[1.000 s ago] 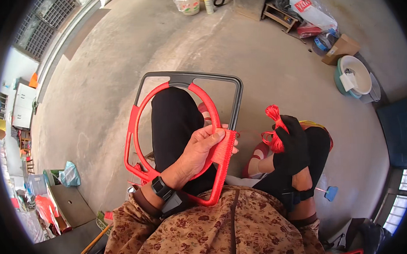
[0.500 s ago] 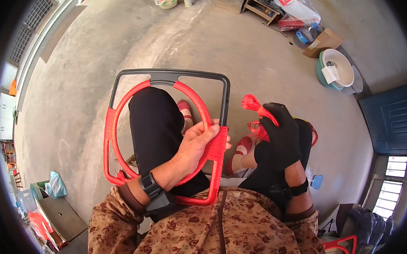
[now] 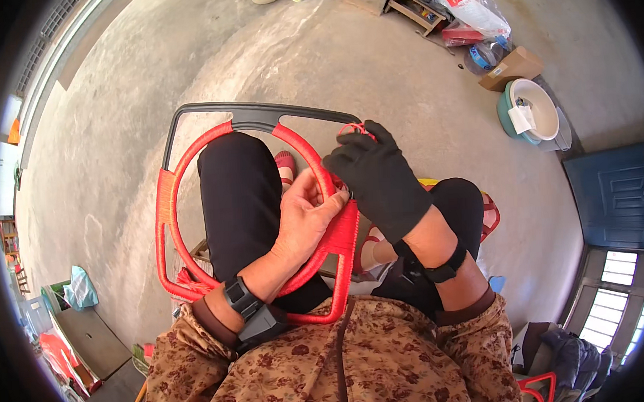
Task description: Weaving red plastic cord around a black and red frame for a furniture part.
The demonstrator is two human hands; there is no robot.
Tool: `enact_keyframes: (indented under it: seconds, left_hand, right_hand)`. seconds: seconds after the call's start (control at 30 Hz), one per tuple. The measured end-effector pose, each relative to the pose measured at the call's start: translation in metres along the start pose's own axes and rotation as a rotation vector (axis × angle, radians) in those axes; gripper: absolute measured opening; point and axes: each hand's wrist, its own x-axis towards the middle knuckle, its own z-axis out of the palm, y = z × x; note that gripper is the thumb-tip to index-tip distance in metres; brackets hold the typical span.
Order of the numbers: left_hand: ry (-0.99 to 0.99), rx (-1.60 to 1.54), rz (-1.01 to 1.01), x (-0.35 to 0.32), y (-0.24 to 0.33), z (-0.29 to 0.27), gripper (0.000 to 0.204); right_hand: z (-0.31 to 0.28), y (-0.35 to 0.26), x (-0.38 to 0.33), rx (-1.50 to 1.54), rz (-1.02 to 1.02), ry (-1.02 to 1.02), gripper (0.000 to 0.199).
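Observation:
A black frame (image 3: 255,118), squarish with a ring inside it, rests over my lap, most of it wrapped in red cord. My left hand (image 3: 305,220) is bare and closed on the frame's right side, its thumb pressed at the upper end of the wide red winding (image 3: 343,229). Close beside it, my right hand (image 3: 380,180) in a black glove bends over the same side bar. A bit of red cord (image 3: 356,130) shows above its fingers; the rest of that cord is hidden behind the glove. Loose red strands (image 3: 190,280) hang at the frame's lower left.
Concrete floor (image 3: 118,138) spreads around my legs. At the upper right stand basins (image 3: 535,109), a cardboard box (image 3: 512,68) and plastic bags (image 3: 475,7). A blue door panel (image 3: 616,195) is at the right. Another red-wrapped frame (image 3: 538,389) lies low on the right.
My right hand has moved left and up with the red cord, from over my right knee to the frame's right side beside my left hand. The frame has shifted slightly left.

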Motion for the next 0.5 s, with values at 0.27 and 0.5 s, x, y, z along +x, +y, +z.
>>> enact_keyframes:
  seconds: [0.27,0.5]
  left_hand:
    - [-0.099,-0.128,-0.227,-0.005,0.002,-0.012,0.011]
    - [-0.153,-0.138,-0.244,-0.006,0.003,-0.004,0.018]
  right_hand:
    - [-0.019,-0.011,-0.056,0.805,0.648,0.386,0.020]
    - [0.021,-0.005,-0.069,0.879,0.549,0.042,0.018]
